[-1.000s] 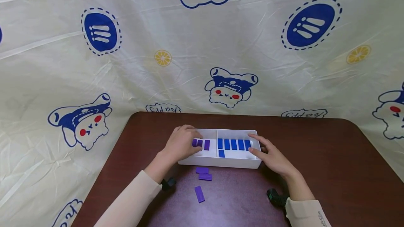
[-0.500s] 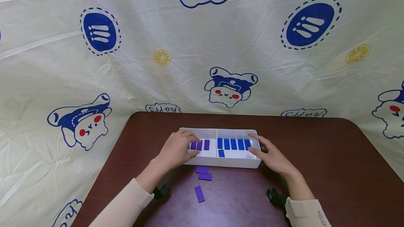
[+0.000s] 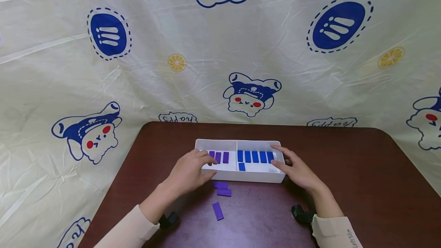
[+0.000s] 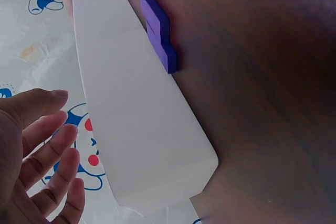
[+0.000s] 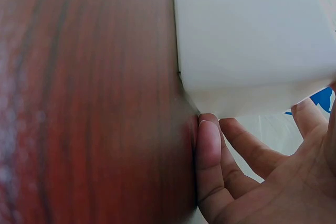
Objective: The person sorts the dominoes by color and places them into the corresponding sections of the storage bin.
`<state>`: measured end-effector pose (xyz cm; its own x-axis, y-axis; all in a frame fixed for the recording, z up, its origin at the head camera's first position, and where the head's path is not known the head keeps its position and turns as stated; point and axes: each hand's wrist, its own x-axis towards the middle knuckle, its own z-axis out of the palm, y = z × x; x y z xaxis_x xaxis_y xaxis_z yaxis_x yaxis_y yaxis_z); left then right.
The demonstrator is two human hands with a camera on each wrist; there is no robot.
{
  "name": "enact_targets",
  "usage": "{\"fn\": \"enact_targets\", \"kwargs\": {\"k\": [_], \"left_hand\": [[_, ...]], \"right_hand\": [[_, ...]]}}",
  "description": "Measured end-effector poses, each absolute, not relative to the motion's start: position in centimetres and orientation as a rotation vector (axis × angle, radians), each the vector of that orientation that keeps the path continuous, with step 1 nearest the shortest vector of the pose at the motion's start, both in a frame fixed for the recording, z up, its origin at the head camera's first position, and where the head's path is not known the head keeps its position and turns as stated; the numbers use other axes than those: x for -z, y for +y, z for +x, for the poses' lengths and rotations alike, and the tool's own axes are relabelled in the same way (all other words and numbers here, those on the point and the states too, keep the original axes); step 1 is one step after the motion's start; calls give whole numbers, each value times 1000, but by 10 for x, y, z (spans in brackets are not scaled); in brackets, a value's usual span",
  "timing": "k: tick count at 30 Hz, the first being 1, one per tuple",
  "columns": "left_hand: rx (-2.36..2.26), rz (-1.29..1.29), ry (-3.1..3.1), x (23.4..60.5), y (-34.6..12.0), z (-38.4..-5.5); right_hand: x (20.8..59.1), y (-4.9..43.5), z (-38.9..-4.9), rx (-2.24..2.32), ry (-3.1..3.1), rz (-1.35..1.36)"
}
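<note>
A white two-compartment box (image 3: 241,176) stands on the table. Purple tiles (image 3: 225,157) stand in a row in its left compartment, and several blue tiles (image 3: 255,157) are in the right one. My left hand (image 3: 188,169) is at the box's left front, fingers spread and loosely bent over the rim, with nothing between thumb and fingers. My right hand (image 3: 300,169) holds the box's right end, thumb and index finger reaching over the rim. In the right wrist view other fingers (image 5: 209,148) lie against the outside of the end wall.
Two purple tiles (image 3: 224,192) lie together before the box's front wall, and another purple tile (image 3: 218,211) lies closer to me. The brown table (image 3: 351,171) has a patterned white sheet (image 3: 144,87) behind it.
My left hand has drawn back from the left compartment, left and toward me, its thumb and fingers parting from the purple tiles. The right hand has stayed at the box's end.
</note>
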<state>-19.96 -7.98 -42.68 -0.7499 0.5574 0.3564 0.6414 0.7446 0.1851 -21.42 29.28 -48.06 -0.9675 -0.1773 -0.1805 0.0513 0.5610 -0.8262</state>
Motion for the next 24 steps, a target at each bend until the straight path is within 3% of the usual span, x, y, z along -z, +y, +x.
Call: {"fn": "enact_targets", "kwargs": {"k": [24], "left_hand": [[499,-1304,-2821,458,-78,-178]], "right_hand": [[484,293,-217,1373,2563,-136]]}}
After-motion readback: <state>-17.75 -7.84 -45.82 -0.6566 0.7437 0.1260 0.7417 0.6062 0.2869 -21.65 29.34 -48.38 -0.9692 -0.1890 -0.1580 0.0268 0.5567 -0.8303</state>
